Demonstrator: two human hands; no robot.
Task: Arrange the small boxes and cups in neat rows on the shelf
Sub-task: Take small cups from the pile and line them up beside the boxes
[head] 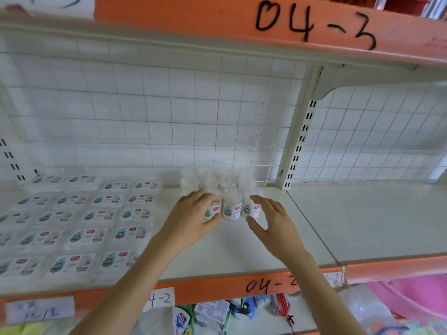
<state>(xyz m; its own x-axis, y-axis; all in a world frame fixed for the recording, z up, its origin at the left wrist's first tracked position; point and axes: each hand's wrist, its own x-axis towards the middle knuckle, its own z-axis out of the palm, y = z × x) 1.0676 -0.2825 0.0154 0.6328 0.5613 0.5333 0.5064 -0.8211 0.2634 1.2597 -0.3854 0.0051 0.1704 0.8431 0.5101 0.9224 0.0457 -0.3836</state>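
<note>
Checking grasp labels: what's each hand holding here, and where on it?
Left hand grips the leftmost front cup round its side wall. Right hand is open beside the rightmost front cup, holding nothing.

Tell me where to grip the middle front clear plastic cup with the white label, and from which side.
Grip the middle clear cup around its labelled lower wall, coming from the front. Neighbouring cups stand close on both sides and behind, and its top looks soft and fluffy, so only the front face is free. The left hand is closest.
</note>
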